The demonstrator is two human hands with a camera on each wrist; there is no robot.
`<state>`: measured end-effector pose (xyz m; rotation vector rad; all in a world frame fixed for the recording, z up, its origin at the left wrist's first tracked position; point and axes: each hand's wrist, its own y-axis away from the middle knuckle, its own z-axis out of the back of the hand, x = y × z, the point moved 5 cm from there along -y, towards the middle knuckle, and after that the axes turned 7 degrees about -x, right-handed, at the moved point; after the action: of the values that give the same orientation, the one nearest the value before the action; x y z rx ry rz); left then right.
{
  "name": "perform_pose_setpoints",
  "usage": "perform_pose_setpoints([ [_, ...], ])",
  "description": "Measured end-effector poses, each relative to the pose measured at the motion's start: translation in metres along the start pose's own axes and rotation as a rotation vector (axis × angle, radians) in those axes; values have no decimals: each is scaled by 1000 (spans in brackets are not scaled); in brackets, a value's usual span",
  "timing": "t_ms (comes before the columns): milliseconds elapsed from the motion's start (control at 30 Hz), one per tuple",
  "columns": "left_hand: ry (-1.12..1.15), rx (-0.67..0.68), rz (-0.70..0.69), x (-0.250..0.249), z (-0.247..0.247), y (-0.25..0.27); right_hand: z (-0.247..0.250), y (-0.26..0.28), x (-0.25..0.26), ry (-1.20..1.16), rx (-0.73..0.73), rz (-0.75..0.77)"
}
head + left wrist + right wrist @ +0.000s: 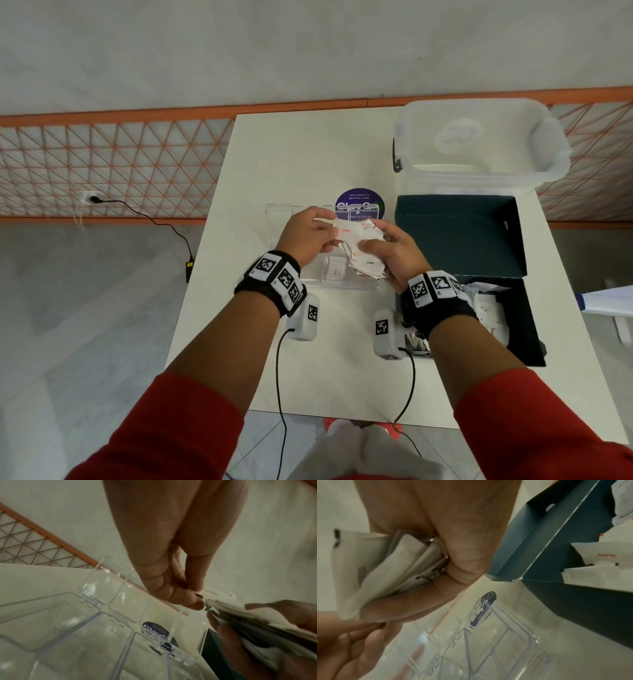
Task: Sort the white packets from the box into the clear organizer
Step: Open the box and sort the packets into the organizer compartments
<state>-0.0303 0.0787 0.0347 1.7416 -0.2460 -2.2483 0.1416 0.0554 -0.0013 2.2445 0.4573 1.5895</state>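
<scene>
- Right hand (394,253): fingers and thumb curled round a fanned stack of white packets (359,246), held above the clear organizer (329,274). The wrist view shows the stack pressed between thumb and fingers.
- Left hand (308,236): thumb and fingertips pinch the edge of the top packet of that stack. The two hands are close together, joined by the packets.
- Packets: flat, thin paper sachets, roughly square, white with small red print and dark marks at the edges. The print is too small and blurred to read.
- Organizer: transparent hard plastic with glossy, rounded walls and straight dividers forming several compartments. Hinged lids stand open at the far side. One white packet (335,270) with red print lies in a near compartment.
- Box (459,236): dark teal cardboard, matte, rectangular, with its lid folded open. It stands on the surface (274,154) just right of the organizer. More white packets (489,308) lie in its near section.
- Sticker (359,202): round, dark purple, on the surface behind the organizer. It reads "Let's keep our pantries clean"; the larger lettering below is partly hidden.
- Storage tub (479,144): translucent frosted plastic with rounded corners, behind the box.
- Surface: smooth, white, matte.
- Both wrists carry black bands with square black-and-white marker tags.
</scene>
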Motion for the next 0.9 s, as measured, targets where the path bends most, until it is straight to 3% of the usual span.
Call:
perform_pose_setpoints([
  [133,-104,-43,-63,-4,12,-8,11,0,2,-11,-41,1],
  [300,-470,-50,-147,5,16,-19,25,-1,7,-62,-86,-2],
  [667,-1009,239,-234,42,-29,-20,38,-5,-1,-65,-112,-4],
  [767,-1027,255,-249,47,-29,-18,40,-6,-2,-65,-112,-10],
  [900,-786,121,-272,37,-14,-16,37,-7,-1,-77,-97,-12],
])
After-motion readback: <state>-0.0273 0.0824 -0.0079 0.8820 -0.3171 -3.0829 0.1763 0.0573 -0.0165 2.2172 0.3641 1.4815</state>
